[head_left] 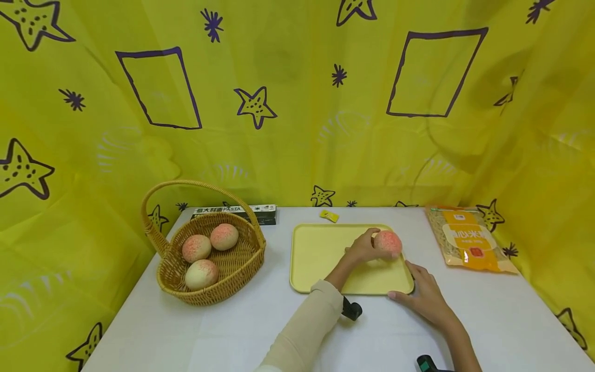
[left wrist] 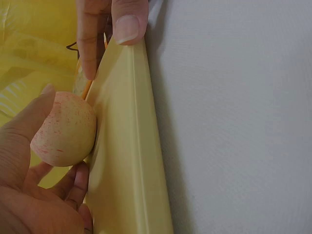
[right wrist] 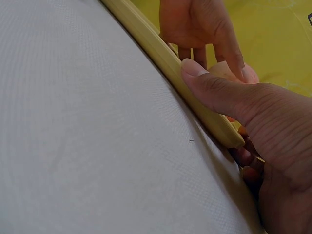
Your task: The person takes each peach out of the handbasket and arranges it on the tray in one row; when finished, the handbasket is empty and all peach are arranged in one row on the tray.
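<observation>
Nearest the head camera, the cream-sleeved left forearm is reaching forward over the white surface (head_left: 232,330), and the left hand (head_left: 360,250) is closing its grip around a peach-coloured bun (head_left: 388,243), fingers and thumb curling round it. That bun is sitting at the right side of the yellow tray (head_left: 321,253), low against the tray floor near the right rim. In the left wrist view the bun (left wrist: 66,129) is lying in the curve of the left hand (left wrist: 29,195), touching the tray wall (left wrist: 126,146).

Right hand (head_left: 425,294) is resting at the tray's front right corner. Its thumb is lying along the top of the rim (right wrist: 195,102) while the other fingers are tucking under the edge, so the right hand (right wrist: 273,141) is pinching the tray rim; the grip is narrow.

Further left, a wicker basket (head_left: 241,274) with an arched handle is standing on the surface, well apart from the tray, holding three more buns (head_left: 204,256). Behind the basket a dark pasta box (head_left: 260,211) is lying flat. A small yellow packet (head_left: 329,216) is lying just behind the tray. To the right, a bag with an orange label (head_left: 467,240) is lying flat. Yellow cloth with stars and rectangles (head_left: 297,103) is hanging behind and beside the surface.
</observation>
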Action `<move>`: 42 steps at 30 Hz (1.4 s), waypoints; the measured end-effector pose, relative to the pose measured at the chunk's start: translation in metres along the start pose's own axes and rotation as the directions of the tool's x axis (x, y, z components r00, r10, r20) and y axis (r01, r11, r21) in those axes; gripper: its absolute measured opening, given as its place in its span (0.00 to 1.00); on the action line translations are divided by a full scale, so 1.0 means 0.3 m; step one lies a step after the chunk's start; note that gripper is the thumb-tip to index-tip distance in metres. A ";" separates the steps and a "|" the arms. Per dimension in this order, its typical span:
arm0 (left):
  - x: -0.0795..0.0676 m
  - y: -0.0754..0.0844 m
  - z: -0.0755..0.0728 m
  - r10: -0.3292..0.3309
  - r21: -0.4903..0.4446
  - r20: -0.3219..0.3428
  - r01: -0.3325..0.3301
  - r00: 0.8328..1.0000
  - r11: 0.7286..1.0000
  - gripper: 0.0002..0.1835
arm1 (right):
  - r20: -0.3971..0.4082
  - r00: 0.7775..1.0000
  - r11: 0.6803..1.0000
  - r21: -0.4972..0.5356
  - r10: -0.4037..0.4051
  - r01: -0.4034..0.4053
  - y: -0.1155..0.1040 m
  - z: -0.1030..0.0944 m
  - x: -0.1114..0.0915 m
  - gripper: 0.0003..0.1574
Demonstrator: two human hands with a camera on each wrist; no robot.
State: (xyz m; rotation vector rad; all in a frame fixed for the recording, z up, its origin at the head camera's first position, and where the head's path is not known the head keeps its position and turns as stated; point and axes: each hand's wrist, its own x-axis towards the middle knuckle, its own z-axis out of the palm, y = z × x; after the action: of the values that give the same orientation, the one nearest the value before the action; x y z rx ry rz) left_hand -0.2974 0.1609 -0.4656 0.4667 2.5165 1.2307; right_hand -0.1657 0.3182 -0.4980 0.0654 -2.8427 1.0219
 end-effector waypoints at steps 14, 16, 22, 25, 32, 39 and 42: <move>-0.004 -0.062 -0.048 0.067 -0.301 0.104 -0.033 0.992 0.953 0.37 | 0.022 1.000 1.000 -0.018 0.010 -0.010 0.005 0.007 -0.001 0.65; -0.005 -0.070 -0.061 0.074 -0.311 0.100 -0.040 0.992 0.949 0.35 | 0.025 1.000 1.000 -0.015 0.009 -0.008 0.005 0.009 0.000 0.65; -0.015 -0.096 -0.122 0.145 -0.319 0.117 -0.101 0.983 0.942 0.31 | 0.033 0.999 0.999 -0.033 0.016 -0.015 0.001 0.010 0.006 0.65; -0.023 -0.101 -0.161 0.197 -0.291 0.157 -0.145 0.968 0.946 0.28 | 0.035 0.999 0.999 -0.044 0.019 -0.017 0.002 0.008 0.006 0.65; -0.054 -0.093 -0.268 0.306 -0.239 0.261 -0.245 0.916 0.939 0.23 | 0.035 0.999 0.999 -0.041 0.008 -0.006 0.004 0.012 -0.002 0.64; -0.118 -0.038 -0.402 0.328 -0.156 0.382 -0.290 0.864 0.944 0.22 | 0.041 0.999 0.999 -0.037 0.000 0.002 0.004 0.014 0.000 0.65; -0.144 -0.005 -0.455 0.340 -0.120 0.434 -0.320 0.834 0.940 0.22 | 0.040 0.999 0.999 -0.035 0.000 0.002 0.003 0.009 0.002 0.65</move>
State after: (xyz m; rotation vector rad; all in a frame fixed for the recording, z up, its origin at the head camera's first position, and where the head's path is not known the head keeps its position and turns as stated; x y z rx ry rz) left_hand -0.3137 0.0465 -0.3813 1.0809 2.0608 1.1214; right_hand -0.1666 0.3171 -0.5007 0.0852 -2.8952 0.9813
